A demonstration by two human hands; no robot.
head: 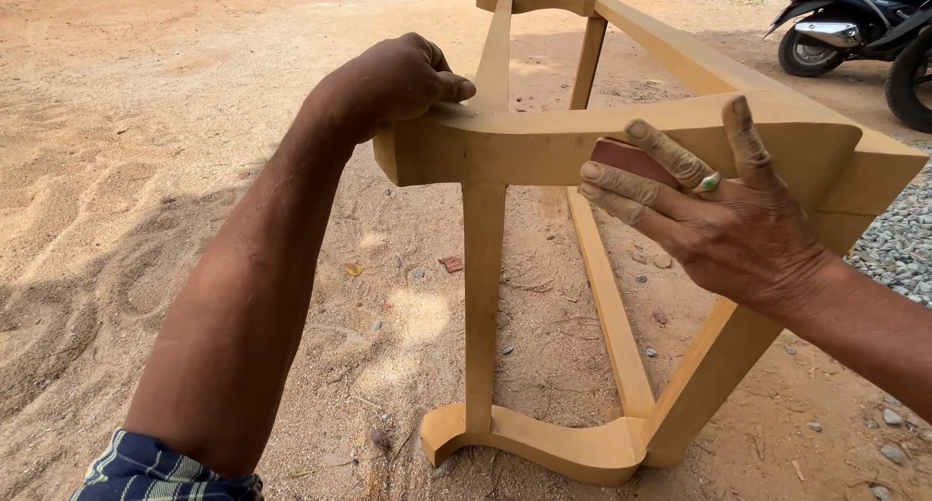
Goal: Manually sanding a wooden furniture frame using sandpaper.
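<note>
A bare wooden furniture frame with curved ends lies on its side on sandy ground. My left hand grips the upper left end of its nearest rail. My right hand, a green-stoned ring on one finger, presses a small reddish-brown pad flat against the side face of that rail. The fingers cover most of the pad.
Loose sand with small stones and wood chips surrounds the frame. A parked scooter stands at the top right. Grey gravel lies at the right edge beside the frame.
</note>
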